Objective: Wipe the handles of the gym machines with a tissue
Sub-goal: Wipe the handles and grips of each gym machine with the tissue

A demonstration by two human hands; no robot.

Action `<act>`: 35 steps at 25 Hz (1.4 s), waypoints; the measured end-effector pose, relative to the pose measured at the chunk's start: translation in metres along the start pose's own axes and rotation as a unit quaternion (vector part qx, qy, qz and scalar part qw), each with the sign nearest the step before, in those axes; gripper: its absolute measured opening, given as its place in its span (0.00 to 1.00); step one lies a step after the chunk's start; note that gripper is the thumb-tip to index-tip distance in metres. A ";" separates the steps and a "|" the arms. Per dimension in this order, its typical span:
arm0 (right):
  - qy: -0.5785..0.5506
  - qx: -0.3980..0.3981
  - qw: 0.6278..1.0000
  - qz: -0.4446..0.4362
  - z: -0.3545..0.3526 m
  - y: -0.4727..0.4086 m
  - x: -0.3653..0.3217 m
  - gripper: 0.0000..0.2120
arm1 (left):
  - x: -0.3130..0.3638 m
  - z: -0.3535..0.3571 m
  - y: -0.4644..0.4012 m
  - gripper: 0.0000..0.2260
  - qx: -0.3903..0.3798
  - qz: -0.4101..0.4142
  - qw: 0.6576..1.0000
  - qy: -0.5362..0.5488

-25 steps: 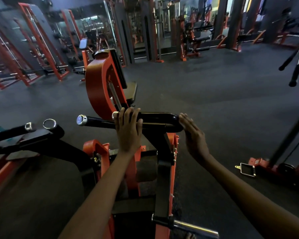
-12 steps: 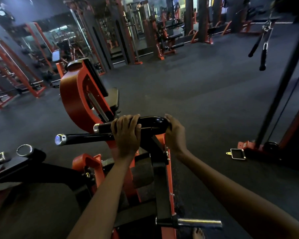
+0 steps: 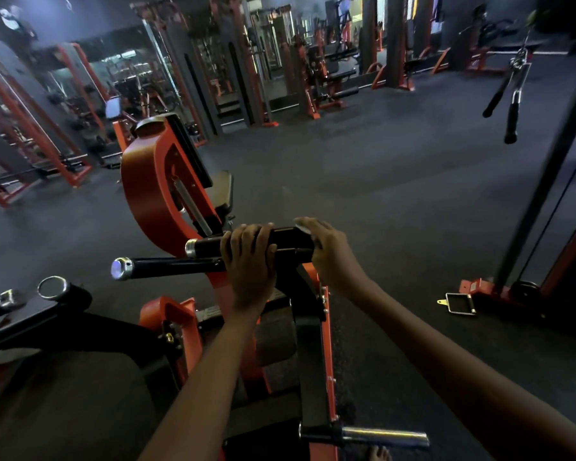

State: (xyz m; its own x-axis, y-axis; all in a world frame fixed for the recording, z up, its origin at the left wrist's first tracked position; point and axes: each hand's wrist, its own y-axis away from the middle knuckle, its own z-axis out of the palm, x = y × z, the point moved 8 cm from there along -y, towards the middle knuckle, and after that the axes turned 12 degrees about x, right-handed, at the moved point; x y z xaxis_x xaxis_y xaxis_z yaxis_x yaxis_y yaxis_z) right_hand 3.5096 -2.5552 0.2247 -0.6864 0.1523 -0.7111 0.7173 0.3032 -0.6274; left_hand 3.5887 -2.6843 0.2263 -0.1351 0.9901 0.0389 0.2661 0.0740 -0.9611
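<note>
left hand (image 3: 248, 261) grips handle (image 3: 213, 246); right hand (image 3: 330, 251) presses tissue (image 3: 302, 228).

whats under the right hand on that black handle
A bit of pale tissue shows under the right hand, against the end of the upper black handle. The hand covers the rest of the tissue and the handle's end.

Left hand (image 3: 249, 261) wrapped over black handle (image 3: 210, 247), right hand (image 3: 330, 251) pressing pale tissue (image 3: 302, 228) on handle's right end. Orange machine (image 3: 153, 188) behind.
</note>
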 end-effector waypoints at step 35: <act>0.052 0.079 0.988 -0.124 0.005 0.039 0.005 0.23 | 0.007 -0.018 0.032 0.21 -0.050 -0.088 0.995 -0.020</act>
State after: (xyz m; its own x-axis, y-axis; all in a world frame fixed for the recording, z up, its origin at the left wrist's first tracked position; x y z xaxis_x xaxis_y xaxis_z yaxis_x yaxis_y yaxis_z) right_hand 3.5350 -2.5468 0.1952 -0.8458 0.1896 -0.4987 0.5303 0.1947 -0.8252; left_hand 3.6136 -2.6731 0.2013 -0.2258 0.9552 0.1911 0.3274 0.2592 -0.9086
